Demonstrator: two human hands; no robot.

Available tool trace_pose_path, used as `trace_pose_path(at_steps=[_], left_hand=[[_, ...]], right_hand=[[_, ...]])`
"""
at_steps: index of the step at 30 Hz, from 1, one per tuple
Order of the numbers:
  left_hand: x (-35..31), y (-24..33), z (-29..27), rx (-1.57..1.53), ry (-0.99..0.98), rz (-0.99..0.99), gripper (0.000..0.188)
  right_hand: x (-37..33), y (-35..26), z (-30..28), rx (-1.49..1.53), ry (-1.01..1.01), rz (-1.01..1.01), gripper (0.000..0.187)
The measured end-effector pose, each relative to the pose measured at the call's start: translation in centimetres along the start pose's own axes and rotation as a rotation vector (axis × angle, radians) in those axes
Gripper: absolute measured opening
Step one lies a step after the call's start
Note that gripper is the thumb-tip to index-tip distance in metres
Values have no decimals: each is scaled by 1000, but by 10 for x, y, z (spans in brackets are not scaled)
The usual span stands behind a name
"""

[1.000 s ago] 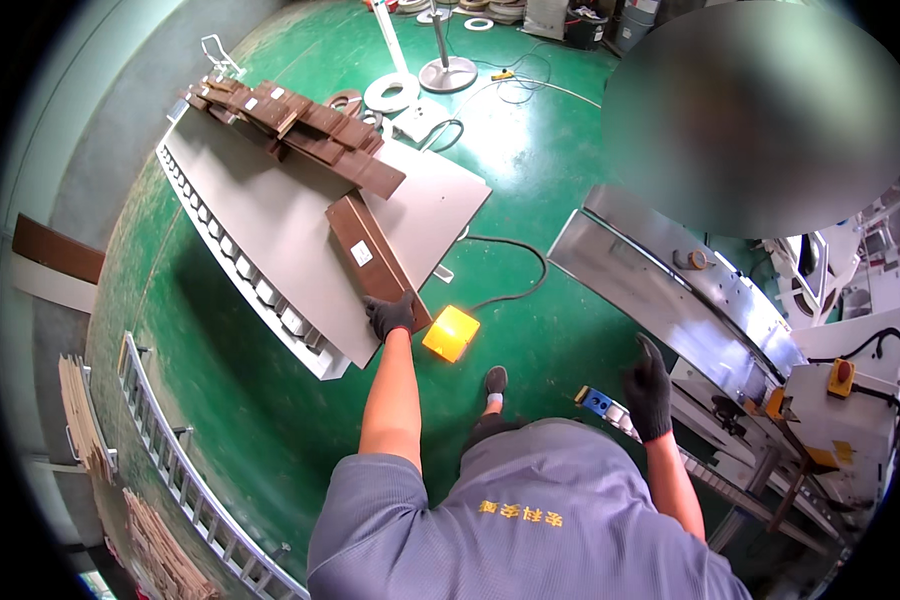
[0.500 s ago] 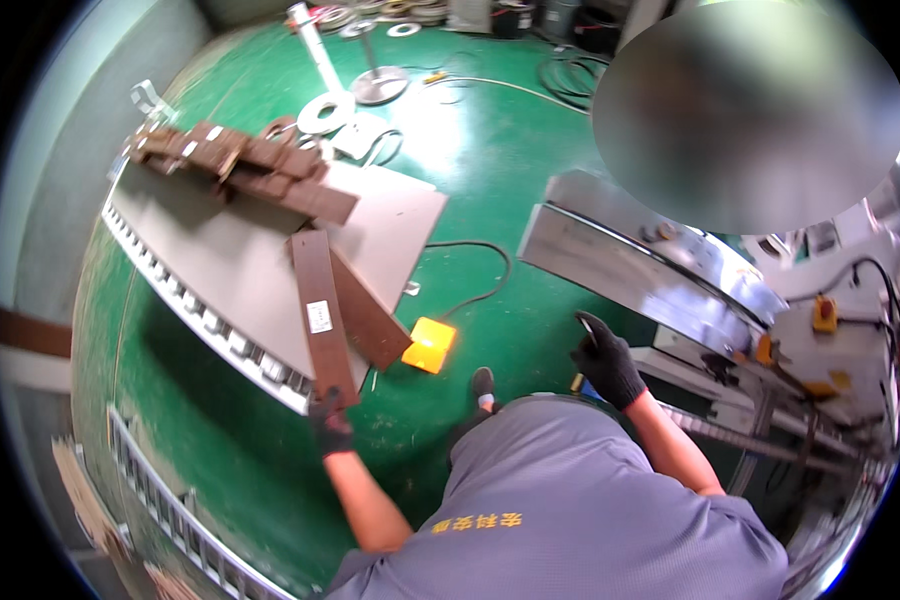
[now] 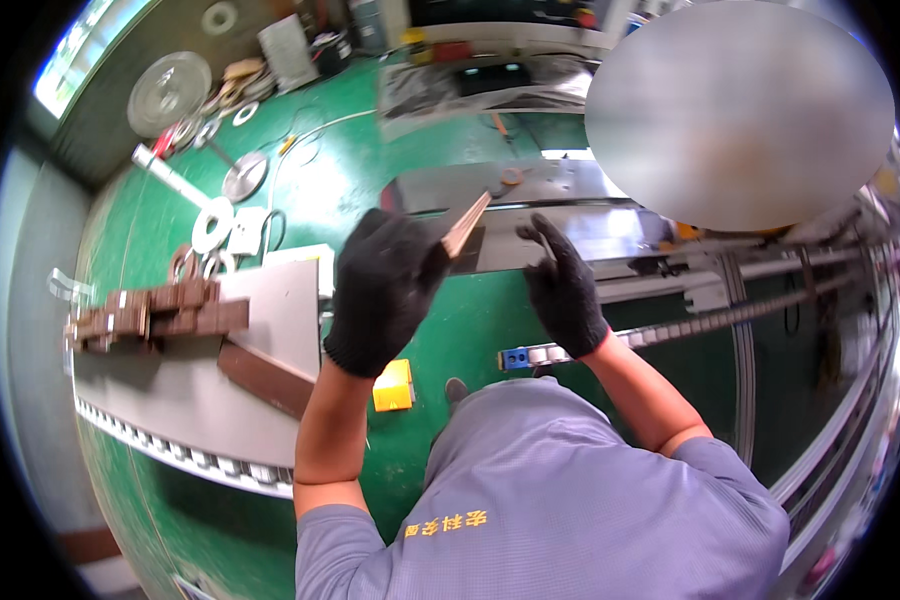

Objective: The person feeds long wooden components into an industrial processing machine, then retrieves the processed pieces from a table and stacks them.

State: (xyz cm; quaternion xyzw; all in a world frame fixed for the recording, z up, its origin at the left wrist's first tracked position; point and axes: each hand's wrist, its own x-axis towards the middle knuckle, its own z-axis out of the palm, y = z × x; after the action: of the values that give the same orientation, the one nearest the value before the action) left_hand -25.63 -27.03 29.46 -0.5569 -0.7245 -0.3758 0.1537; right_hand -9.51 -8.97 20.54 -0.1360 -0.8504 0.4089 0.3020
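Note:
My left hand [image 3: 385,285], in a black knit glove, is raised in front of me and closed on a brown board [image 3: 467,226]. The board shows nearly edge-on, its light edge toward me, above a long metal machine bed [image 3: 530,230]. To its right, my gloved right hand [image 3: 564,288] is apart from the board, fingers stretched out, with nothing visible in it. Another brown board [image 3: 265,378] lies on the grey-topped table [image 3: 190,385] at the left, near a heap of short brown boards [image 3: 175,310].
A yellow box-like thing [image 3: 393,386] stands on the green floor by my feet. A roller rail with a blue end [image 3: 515,358] runs off to the right below the bed. White rolls [image 3: 212,225] and a round-based stand [image 3: 245,178] are at the far left.
My left hand has lifted its board off the left table and carried it right to the machine bed. My right hand has moved up and left. The view has turned right.

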Motion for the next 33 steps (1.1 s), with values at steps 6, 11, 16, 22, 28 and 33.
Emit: trace_pose_path(at_steps=[6,11,16,22,28,33], left_hand=[[69,60,76,-145,-150,178,25],[79,83,114,-334,-134,142,26],[86,99,132,-372,-176,123,23],[90,114,148,-345,-164,160,22],[88,128,156,-327,-166,306,24],[89,128,166,-396,-209,187,23]], right_hand=[[14,12,-25,49,189,-63,61],[-3,32,-49,64,325,-73,58],[-11,34,-72,-20,388,-85,59],[-18,30,-89,-36,411,-12,59],[-23,18,-111,-11,348,73,58],[-41,29,-106,6,398,29,58]])
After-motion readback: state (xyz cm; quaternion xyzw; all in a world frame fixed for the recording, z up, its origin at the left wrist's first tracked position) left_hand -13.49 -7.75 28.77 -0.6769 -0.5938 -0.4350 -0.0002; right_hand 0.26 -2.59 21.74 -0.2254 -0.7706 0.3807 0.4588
